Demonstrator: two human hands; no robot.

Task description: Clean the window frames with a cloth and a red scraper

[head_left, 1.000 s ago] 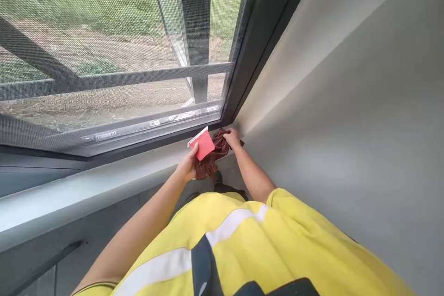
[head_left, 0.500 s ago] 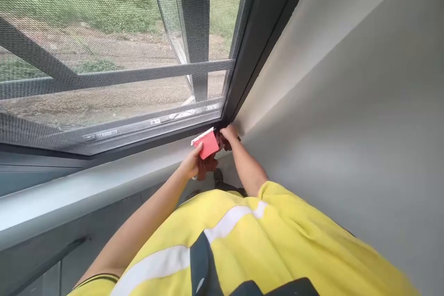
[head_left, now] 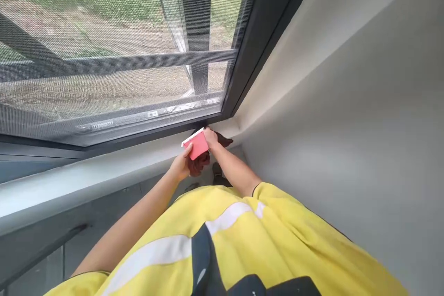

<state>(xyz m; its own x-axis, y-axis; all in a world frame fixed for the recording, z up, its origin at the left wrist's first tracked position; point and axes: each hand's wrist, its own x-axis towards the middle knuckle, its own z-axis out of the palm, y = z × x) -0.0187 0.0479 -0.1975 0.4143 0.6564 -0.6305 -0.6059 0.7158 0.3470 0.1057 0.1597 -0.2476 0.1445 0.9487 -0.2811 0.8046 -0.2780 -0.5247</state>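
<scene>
My left hand point(head_left: 181, 164) is closed around a flat pinkish-red scraper-like piece point(head_left: 197, 146) with a white strip along its upper edge, the thumb lying on its face. Bunched brown cloth point(head_left: 199, 166) hangs below that piece, against the same hand. My right hand point(head_left: 210, 138) presses a brown cloth end point(head_left: 224, 139) at the bottom of the dark window frame point(head_left: 180, 127), close beside the white strip. Its fingertips are mostly hidden. Whether both brown parts belong to one cloth cannot be made out.
A white sill point(head_left: 86, 185) runs beneath the window. Insect mesh point(head_left: 121, 46) fills the frame, with grass and dirt outside. The grey-white wall point(head_left: 340, 138) rises close on the right. A dark bar point(head_left: 45, 254) is at lower left, and a shoe point(head_left: 217, 170) shows below.
My right hand has moved left along the frame, away from the corner, with the cloth end now trailing to its right. My left hand and the pinkish-red piece have shifted slightly left.
</scene>
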